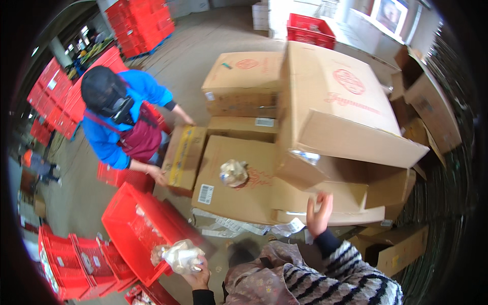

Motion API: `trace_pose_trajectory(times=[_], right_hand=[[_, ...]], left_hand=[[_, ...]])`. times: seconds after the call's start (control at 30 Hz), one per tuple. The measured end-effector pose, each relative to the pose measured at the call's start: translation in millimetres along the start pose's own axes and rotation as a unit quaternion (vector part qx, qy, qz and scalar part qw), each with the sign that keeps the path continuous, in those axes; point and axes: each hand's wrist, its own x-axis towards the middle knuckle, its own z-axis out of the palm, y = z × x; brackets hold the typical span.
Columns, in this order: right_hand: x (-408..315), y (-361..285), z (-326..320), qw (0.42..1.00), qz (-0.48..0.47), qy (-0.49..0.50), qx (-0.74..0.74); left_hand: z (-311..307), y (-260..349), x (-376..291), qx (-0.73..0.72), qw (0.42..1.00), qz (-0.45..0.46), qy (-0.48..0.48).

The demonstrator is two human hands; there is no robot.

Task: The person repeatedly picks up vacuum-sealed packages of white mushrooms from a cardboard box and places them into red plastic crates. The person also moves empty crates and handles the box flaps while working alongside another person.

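My left hand (pixel 200 275) grips a clear plastic bag (pixel 183 256) with pale contents that I cannot make out. It is at the edge of a tilted red plastic crate (pixel 131 225), which has some pale pieces inside. My right hand (pixel 319 214) is raised with its fingers apart and nothing in it. Just beyond it is an open cardboard carton (pixel 343 141) with its flaps spread and a bag (pixel 306 156) showing at the near corner. Another knotted plastic bag (pixel 233 173) sits on top of a flat-topped carton (pixel 217 152).
Across from me, a co-worker in blue sleeves (pixel 110 141) holds a taped cardboard box (pixel 185 156) with both hands. Red crates (pixel 84 263) stand stacked at lower left. More open cartons (pixel 431 103) line the right side. Torn labels and plastic (pixel 248 227) hang along the carton's near edge.
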Motion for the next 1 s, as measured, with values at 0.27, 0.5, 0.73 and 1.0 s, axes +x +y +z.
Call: trace_pose_trajectory(times=[0.27,0.5,0.73,1.0], right_hand=[[135,57,39,0.935,0.056,-0.157,0.313],[167,57,79,0.962,-0.021,-0.266,0.052],[141,123,85,0.878,0.232,-0.098,0.407],[92,154,55,0.899,0.21,-0.033,0.383]], left_hand=[[-4,-56,8,0.055,0.994,-0.088,-0.02],[1,-83,-8,0.069,0.992,-0.108,-0.003],[-3,-101,-17,0.095,0.99,-0.104,-0.021],[4,-117,-1,0.088,0.986,-0.14,0.002]])
